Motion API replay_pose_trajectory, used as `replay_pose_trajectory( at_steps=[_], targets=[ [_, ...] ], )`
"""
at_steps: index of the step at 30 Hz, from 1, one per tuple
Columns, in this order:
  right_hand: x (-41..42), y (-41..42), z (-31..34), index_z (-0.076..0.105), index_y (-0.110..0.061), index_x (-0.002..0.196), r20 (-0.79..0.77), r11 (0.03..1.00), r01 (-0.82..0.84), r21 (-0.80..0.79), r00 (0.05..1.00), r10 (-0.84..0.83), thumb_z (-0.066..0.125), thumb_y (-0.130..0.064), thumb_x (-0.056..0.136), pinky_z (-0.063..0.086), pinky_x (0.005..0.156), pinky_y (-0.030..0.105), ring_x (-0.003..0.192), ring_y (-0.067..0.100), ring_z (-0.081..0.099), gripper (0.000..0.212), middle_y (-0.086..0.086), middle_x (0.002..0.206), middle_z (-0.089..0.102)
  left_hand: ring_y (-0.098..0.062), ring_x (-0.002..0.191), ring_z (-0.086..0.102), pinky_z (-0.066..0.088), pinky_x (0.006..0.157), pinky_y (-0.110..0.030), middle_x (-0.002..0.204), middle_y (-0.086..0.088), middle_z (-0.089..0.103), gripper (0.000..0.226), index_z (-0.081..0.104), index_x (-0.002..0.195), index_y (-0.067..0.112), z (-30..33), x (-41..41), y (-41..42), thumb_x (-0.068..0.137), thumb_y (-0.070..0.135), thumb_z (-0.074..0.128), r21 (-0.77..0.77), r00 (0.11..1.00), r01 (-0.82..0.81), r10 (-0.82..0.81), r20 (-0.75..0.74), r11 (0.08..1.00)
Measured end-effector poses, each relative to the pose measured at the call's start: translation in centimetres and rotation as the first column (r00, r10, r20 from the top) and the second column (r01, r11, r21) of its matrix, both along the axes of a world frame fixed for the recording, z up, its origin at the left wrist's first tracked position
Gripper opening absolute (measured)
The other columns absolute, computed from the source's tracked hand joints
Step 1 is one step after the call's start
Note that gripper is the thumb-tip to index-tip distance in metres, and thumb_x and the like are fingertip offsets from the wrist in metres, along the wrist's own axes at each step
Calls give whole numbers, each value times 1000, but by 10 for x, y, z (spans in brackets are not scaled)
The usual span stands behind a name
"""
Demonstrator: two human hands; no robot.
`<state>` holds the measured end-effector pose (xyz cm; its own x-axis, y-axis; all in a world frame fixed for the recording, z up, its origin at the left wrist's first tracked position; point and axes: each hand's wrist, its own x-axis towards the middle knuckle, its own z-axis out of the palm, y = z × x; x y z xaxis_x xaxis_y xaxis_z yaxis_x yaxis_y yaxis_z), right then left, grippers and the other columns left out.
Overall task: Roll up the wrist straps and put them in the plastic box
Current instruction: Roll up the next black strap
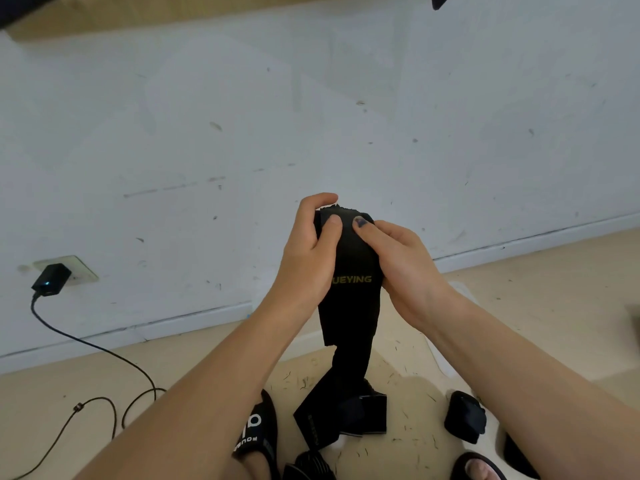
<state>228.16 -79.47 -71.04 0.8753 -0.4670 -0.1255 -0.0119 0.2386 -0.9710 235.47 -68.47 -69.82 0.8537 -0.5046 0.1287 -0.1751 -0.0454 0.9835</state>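
Both hands, left hand (pixel 308 251) & right hand (pixel 398 258), pinch the top of a black wrist strap (pixel 353 292) (yellow lettering), thumbs pressed on; its tail hangs to the floor (pixel 554 306).

both hands meet at the centre, raised in front of a pale wall. the left hand (pixel 308 258) and the right hand (pixel 398 261) grip the upper end of a black wrist strap (pixel 353 299), thumbs pressed on its near face and fingers curled behind it. yellow lettering crosses the strap between the hands. its free length hangs down to the beige floor (pixel 104 368), where more black straps (pixel 346 414) lie in a loose heap. a rolled black strap (pixel 465 417) sits to the right of the heap. a black slipper (pixel 258 427) shows near left. far left, a black charger (pixel 52 278) sits in a wall socket, its cable (pixel 104 351) trailing over the floor.
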Motion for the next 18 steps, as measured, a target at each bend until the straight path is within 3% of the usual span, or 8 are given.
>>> replay_pose_trajectory(
  at_steps=[3, 6, 8, 11, 14, 18],
  targets=[
    [-3, 0, 0, 75, -8, 111, -48, 993, -87, -78, 995, 83, 52, -37, 107, 59, 88, 35, 99, 25, 76, 37, 13, 107, 78, -13, 104, 66, 57, 89, -31, 115, 3, 63, 26, 53, 131, 34, 0, 2, 0, 107, 26, 48, 9, 998, -49, 49, -50, 999],
    [-4, 1, 0, 75, -10, 111, -39, 990, -55, -132, 998, 50, 54, -33, 106, 60, 84, 34, 98, 25, 76, 32, 13, 105, 78, -12, 108, 65, 56, 90, -33, 120, 3, 62, 31, 45, 137, 40, 2, 4, 3, 106, 39, 46, 8, 983, -27, 28, -180, 1000],
    [-2, -1, 0, 75, -10, 113, -30, 998, 31, -61, 999, -33, 55, -34, 106, 62, 87, 38, 100, 28, 76, 32, 14, 107, 77, -6, 108, 63, 49, 82, -22, 124, 3, 60, 42, 33, 146, 39, 3, 0, 4, 106, 44, 44, 22, 979, 41, -36, -202, 999],
    [-1, -8, 5, 75, -5, 115, 0, 978, 130, 160, 991, -132, 56, -33, 106, 62, 92, 41, 102, 31, 76, 35, 17, 109, 77, -4, 104, 62, 44, 75, -17, 122, 2, 56, 52, 20, 151, 32, -1, -8, 0, 107, 43, 44, 90, 970, 107, -83, -230, 990],
    [-2, -16, 7, 72, -2, 120, 13, 949, 165, 267, 984, -175, 55, -35, 106, 60, 96, 44, 106, 32, 75, 39, 19, 113, 76, -5, 100, 64, 48, 69, -17, 117, 2, 59, 34, 38, 132, 22, -5, -14, -2, 107, 45, 42, 229, 949, 207, -138, -283, 951],
    [-2, -22, 3, 69, -5, 124, -12, 978, 74, 194, 997, -73, 56, -38, 104, 59, 94, 39, 107, 25, 75, 41, 14, 116, 76, -16, 105, 68, 56, 85, -33, 111, -2, 68, 21, 58, 112, 21, -8, -8, -3, 108, 36, 44, 201, 973, 156, -116, -198, 967]
  ],
)
